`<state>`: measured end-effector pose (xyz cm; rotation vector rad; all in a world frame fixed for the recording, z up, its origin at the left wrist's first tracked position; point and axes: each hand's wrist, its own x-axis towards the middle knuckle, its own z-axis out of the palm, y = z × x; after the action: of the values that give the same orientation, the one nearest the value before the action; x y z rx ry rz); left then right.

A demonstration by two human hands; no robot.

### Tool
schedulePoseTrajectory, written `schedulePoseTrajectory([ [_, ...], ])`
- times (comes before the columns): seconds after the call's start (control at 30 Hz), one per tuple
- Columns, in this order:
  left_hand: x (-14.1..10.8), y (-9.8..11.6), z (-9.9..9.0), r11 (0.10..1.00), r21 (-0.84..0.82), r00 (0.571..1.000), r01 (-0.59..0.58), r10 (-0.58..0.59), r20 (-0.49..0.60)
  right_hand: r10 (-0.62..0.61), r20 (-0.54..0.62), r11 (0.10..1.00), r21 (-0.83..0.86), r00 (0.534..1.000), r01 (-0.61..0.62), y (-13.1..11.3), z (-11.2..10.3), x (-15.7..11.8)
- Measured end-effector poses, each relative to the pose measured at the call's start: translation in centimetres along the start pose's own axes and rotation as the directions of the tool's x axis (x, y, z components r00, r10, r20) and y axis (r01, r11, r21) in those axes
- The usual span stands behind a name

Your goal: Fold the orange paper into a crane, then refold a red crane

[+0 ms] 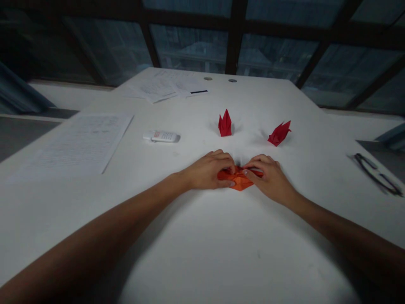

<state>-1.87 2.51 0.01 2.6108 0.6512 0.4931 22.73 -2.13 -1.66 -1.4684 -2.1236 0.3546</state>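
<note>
1. Orange folded paper [240, 184] lies between the two hands on the white table [190, 236], its long axis running roughly left to right across the grip and a blunt point facing the wearer.
2. Well left of the grip is a written sheet [82, 145]; more loose sheets [161, 86] lie farther off, ahead and left.
3. The left hand [205, 171] is closed on the paper's left end, thumb in front, fingers curled over the back. The right hand [270, 177] grips the right end, thumb pressed on top. Neither hand is nearer: both touch it, thumbs close together but apart.
4. Well right of the grip are dark-framed glasses [395, 191].
5. Ahead and left is a small white container [161, 136], on its side.
6. Just beyond the grip stands one red folded figure [225, 123]; another red figure [279, 133] leans, ahead and right.
7. Two small discs [208, 78] lie farthest ahead, near the table's far edge.
</note>
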Motion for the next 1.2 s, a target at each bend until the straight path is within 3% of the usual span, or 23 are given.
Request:
schedulePoseTrajectory([
  [0.23,-0.2,0.3,0.1,0.986,-0.032,0.985,0.161,-0.163,-0.051,0.044,-0.01,0.997,0.067,0.999,-0.043,0.1,0.1,0.1],
  [0.53,-0.4,-0.4,0.8,0.977,-0.101,0.975,0.186,-0.196,-0.1,-0.074,-0.028,0.948,0.308,0.997,0.08,0.1,0.2,0.3],
  [0.73,-0.5,-1.0,1.4,0.95,-0.198,0.945,0.243,-0.278,-0.174,-0.112,-0.099,0.965,0.225,0.989,0.132,0.0,0.2,0.0],
  [0.97,-0.4,-1.0,1.1,0.925,-0.271,0.941,0.267,-0.311,-0.134,-0.149,-0.181,0.972,0.155,0.972,0.178,0.1,0.3,-0.5],
  [1.2,-0.6,-0.8,1.0,0.936,-0.278,0.96,0.217,-0.256,-0.113,-0.186,-0.121,0.968,0.148,0.975,0.203,0.1,0.1,-0.4],
])
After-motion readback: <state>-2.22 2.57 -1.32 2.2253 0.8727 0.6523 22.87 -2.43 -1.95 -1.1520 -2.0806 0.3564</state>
